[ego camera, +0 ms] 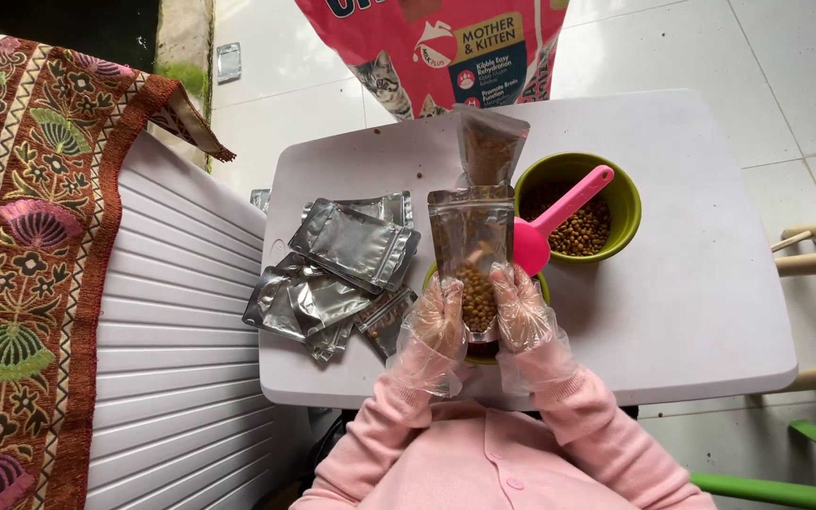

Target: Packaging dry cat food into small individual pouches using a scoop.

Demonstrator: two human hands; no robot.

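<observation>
Held upright at lower centre of the frame: clear-fronted silver foil pouch of brown kibble (472, 253), long axis vertical, pinched low between gloved left hand (436, 326) and gloved right hand (523, 316), both equally near.

Our hands (479, 316) sit at the near edge of the white square plastic tabletop (710, 312), both closed on a clear-fronted silver pouch half full of brown kibble (473, 255). The right side of the tabletop is bare from the near edge to the far edge, so there is open passage there. Just beyond our right hand stands a lime-green round bowl of kibble (620, 194), with a pink plastic scoop (550, 222) angled across its rim towards us; that blocks the straight-ahead path. To the left, a loose heap of flat silver foil pouches (332, 274) fills the near-left area. At the far centre, a second upright filled pouch (488, 146) and a big pink pet-food sack (436, 47) close off the back.
</observation>
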